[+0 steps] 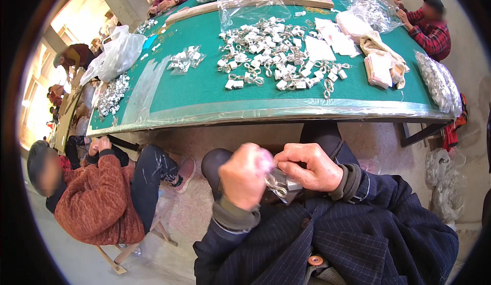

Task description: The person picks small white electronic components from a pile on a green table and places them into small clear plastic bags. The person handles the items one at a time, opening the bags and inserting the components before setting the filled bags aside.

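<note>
Above my lap hangs a small clear plastic bag [283,197] with a grey looped cord and a white block inside. My right hand [313,168] pinches at the bag's upper edge, thumb against curled fingers. On the bag's other side my left hand [243,176] is closed like a fist, its fingertips smeared by motion and meeting the right fingers near the bag's top. Exactly what each fingertip grips is partly hidden. Beyond my knees, a spread heap of bundled cords with white blocks [271,49] lies loose on the green table [199,93].
Bagged cords [185,60] form a small pile left of the heap. White paper sheets [320,48] and a beige cloth [386,55] lie rightward. A large filled bag [439,83] rests at the right edge. A person in a rust-coloured jacket [99,198] sits close on my left; others sit around the table.
</note>
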Demonstrator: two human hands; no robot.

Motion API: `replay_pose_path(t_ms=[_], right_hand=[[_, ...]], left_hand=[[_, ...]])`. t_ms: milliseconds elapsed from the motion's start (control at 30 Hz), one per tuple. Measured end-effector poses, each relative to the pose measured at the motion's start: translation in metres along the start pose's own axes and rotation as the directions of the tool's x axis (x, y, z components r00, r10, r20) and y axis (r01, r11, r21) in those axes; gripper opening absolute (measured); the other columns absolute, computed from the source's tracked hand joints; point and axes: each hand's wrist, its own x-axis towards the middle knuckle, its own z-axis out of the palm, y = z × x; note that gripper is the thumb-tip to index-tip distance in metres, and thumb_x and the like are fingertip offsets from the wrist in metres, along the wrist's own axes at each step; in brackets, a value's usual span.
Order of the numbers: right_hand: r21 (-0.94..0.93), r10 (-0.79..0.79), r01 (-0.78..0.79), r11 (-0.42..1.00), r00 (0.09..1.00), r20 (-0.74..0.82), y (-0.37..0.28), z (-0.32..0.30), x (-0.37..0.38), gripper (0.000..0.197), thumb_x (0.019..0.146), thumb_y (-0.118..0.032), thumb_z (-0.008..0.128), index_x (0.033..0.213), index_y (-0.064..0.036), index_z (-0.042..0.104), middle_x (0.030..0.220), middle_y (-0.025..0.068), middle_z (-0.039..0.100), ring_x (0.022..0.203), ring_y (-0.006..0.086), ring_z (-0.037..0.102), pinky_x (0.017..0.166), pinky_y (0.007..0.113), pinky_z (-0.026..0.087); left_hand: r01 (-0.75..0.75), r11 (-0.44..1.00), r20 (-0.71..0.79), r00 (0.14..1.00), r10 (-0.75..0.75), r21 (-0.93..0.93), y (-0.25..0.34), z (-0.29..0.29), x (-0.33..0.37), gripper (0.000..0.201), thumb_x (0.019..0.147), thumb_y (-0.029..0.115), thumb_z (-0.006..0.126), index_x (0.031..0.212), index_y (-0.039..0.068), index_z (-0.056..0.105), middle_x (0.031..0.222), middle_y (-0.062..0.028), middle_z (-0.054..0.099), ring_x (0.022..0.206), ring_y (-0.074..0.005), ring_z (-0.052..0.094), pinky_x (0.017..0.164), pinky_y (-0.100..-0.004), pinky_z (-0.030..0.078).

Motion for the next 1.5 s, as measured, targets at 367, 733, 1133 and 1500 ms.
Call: replay_pose_path(t_ms=[367,733,1133,1500], right_hand=[[0.471,0.363,-0.356,0.808,0.929,0.08,0.012,0.006,-0.002,0.015,0.098,-0.009,0.06,0.106,0.002,0.064,0.083,-0.001,0.062,0.074,0.003,0.056,0.066,0.021,0.048],[0.544,0.393,-0.354,0.76,0.918,0.049,0.005,0.012,0.008,0.014,0.097,-0.013,0.063,0.106,-0.0017,0.064,0.077,0.0021,0.066,0.06,0.0036,0.056,0.05,0.018,0.044],[0.544,0.394,-0.337,0.768,0.919,0.013,0.007,0.009,0.001,0.011,0.096,-0.01,0.064,0.101,-0.001,0.064,0.078,0.0009,0.065,0.059,0.0041,0.057,0.051,0.019,0.045],[0.597,0.362,-0.311,0.739,0.931,0.037,0.005,0.007,0.0,0.012,0.097,-0.012,0.063,0.103,-0.0016,0.063,0.081,0.0028,0.067,0.062,0.0048,0.058,0.052,0.02,0.047]], left_hand=[[0.422,0.768,0.233,0.783,-0.577,0.482,-0.182,-0.081,-0.107,0.022,0.079,-0.001,0.066,0.1,0.004,0.07,0.076,0.0038,0.061,0.065,-0.0122,0.058,0.068,-0.0265,0.05],[0.526,0.593,0.229,0.833,-0.503,-0.61,-0.08,-0.059,-0.038,0.032,0.093,0.008,0.064,0.124,0.002,0.059,0.09,-0.0047,0.069,0.05,0.0007,0.041,0.042,-0.0161,0.03],[0.425,0.905,-0.153,0.896,-0.417,0.025,-0.213,-0.082,-0.086,0.03,0.081,-0.01,0.052,0.102,0.003,0.068,0.107,-0.0105,0.072,0.09,-0.0161,0.068,0.082,-0.0288,0.053],[0.291,0.103,0.238,0.904,-0.354,-0.951,-0.146,-0.065,-0.05,0.018,0.09,0.007,0.067,0.104,0.0,0.058,0.111,-0.0223,0.067,0.091,-0.03,0.068,0.064,-0.0376,0.059]])
